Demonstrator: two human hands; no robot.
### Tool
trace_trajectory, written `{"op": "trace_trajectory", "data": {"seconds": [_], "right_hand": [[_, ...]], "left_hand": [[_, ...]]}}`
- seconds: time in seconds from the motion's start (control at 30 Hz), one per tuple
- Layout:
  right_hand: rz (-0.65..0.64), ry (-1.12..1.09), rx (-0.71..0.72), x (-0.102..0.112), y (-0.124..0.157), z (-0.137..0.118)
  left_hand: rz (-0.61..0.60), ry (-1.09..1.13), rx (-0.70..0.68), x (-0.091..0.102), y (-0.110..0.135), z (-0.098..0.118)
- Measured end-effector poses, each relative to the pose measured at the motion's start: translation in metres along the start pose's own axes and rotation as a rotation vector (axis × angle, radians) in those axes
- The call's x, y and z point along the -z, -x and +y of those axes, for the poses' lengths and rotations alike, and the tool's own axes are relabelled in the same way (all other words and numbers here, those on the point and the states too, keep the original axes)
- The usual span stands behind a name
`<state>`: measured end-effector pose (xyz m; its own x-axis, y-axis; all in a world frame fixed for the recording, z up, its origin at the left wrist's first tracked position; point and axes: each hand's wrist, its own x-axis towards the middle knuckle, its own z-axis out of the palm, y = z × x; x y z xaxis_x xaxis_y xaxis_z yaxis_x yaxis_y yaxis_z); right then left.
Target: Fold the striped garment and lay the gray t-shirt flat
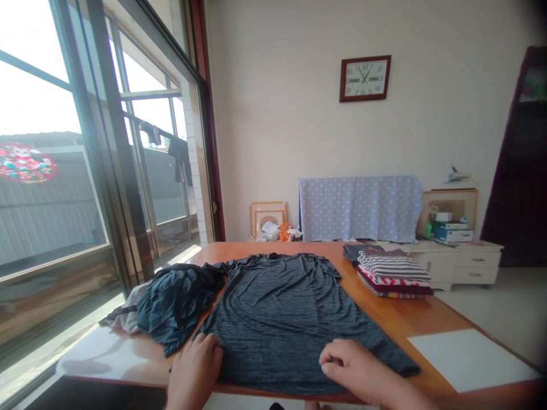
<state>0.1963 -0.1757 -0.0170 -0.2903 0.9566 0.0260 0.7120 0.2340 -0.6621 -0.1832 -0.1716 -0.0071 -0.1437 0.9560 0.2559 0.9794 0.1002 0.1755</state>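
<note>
A grey heathered T-shirt [277, 319] lies spread flat on the wooden table [397, 316], its collar at the far side. My left hand [194, 364] rests on the shirt's near left edge, with the fingers apart and nothing held. My right hand [354, 367] lies on the near right part of the shirt with its fingers curled against the fabric. Whether they pinch it is hidden. A crumpled dark teal garment [175, 302] sits left of the shirt, beside my left hand.
A folded stack of clothes [393, 276] stands on the table at the far right. A white sheet [470, 359] lies on the near right corner. Windows run along the left side. Behind the table are a white cabinet [453, 265] and a polka-dot cloth [359, 208].
</note>
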Motion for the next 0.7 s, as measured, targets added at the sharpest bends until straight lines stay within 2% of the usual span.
{"op": "trace_trajectory", "data": {"seconds": [0.17,0.33,0.43,0.57,0.7], "right_hand": [[-0.076,-0.112,-0.009,0.023,-0.014,-0.006],[-0.090,-0.166,0.036,0.048,-0.042,-0.009],[-0.108,-0.216,0.011,0.054,-0.070,-0.005],[-0.100,-0.244,-0.033,0.060,-0.117,0.001],[-0.076,-0.262,-0.085,0.071,-0.168,-0.005]], "left_hand": [[-0.083,0.050,-0.039,0.006,-0.028,0.007],[-0.035,0.203,-0.051,0.003,-0.061,0.019],[0.076,0.366,0.008,0.002,-0.090,0.026],[0.310,0.559,0.121,0.000,-0.141,0.037],[0.485,0.666,0.140,-0.010,-0.190,0.046]]}}
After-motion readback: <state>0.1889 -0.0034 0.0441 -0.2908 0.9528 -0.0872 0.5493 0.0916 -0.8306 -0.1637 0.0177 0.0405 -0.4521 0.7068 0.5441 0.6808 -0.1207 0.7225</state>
